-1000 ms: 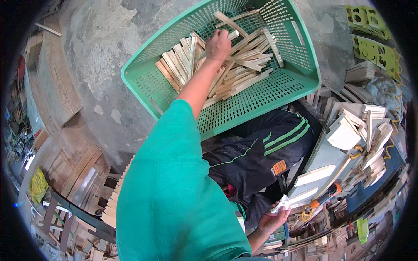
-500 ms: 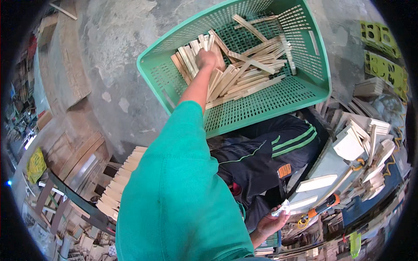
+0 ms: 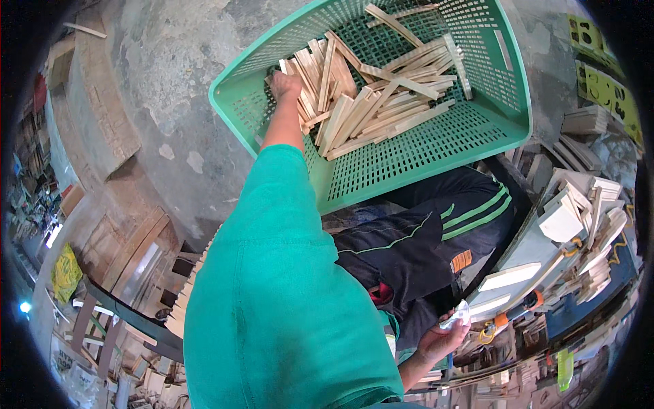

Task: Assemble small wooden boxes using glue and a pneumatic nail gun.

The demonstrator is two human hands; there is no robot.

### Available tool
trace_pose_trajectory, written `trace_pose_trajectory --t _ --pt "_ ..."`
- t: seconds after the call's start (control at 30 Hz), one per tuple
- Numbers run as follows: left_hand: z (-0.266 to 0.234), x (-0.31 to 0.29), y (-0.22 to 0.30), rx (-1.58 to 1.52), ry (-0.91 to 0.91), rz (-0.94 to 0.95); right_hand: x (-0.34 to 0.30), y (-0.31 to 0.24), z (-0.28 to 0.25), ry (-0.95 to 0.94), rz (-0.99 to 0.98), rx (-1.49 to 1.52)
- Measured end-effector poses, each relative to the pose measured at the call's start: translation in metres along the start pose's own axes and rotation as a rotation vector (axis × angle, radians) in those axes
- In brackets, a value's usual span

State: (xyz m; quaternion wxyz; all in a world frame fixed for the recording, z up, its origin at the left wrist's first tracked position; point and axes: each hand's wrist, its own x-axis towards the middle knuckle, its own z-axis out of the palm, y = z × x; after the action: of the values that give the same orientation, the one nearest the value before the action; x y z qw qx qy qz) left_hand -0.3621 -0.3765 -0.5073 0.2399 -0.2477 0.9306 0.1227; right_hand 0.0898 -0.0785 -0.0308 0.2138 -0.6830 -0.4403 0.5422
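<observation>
In the green plastic basket [image 3: 422,160] lie many pale wooden strips [image 3: 402,112], some stacked side by side, others crossing. My left hand [image 3: 285,87] reaches into its left end, the fingers curled on the ends of wooden strips there; the fingertips are partly hidden. At the lower right, my right hand [image 3: 436,341] is closed on a small shiny white, partly see-through object [image 3: 460,313], whose kind I cannot make out. A green sleeve [image 3: 272,273] covers my left upper arm.
Dark trousers with green stripes [image 3: 477,217] lie below the basket. Right of them are stacked wood pieces [image 3: 593,238] and an orange-and-black power tool [image 3: 518,310]. A row of wooden pieces [image 3: 178,310] shows left of my sleeve. Boards [image 3: 122,252] and yellow-green panels [image 3: 606,88] stand at the sides.
My left hand has moved left and slightly down across the strips, toward the basket's left end. Strips there have shifted and spread. My right hand still holds the white object.
</observation>
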Motion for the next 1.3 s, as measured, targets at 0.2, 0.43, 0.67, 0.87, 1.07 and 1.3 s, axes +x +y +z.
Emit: trace_pose_trajectory --t 0.2,0.43,0.67,0.87,1.07,1.3 --pt "0.024 0.021 -0.018 -0.039 0.015 -0.020 -0.006 -0.003 0.003 0.018 0.023 0.058" --pt "-0.051 -0.039 0.022 -0.291 -0.065 0.085 -0.006 -0.004 -0.006 -0.035 -0.011 0.134" --pt "-0.107 -0.103 0.068 -0.949 -0.332 0.302 -0.008 0.011 -0.008 -0.086 -0.051 0.239" --pt "-0.144 -0.168 0.127 -0.964 -0.493 0.346 -0.005 0.006 -0.012 -0.052 -0.135 0.398" --pt "-0.180 -0.242 0.168 -1.097 -0.817 0.417 0.023 -0.020 -0.031 -0.171 -0.245 0.607" --pt "-0.225 -0.412 0.206 -1.075 -1.397 0.557 0.135 -0.055 -0.060 0.031 -0.449 0.288"
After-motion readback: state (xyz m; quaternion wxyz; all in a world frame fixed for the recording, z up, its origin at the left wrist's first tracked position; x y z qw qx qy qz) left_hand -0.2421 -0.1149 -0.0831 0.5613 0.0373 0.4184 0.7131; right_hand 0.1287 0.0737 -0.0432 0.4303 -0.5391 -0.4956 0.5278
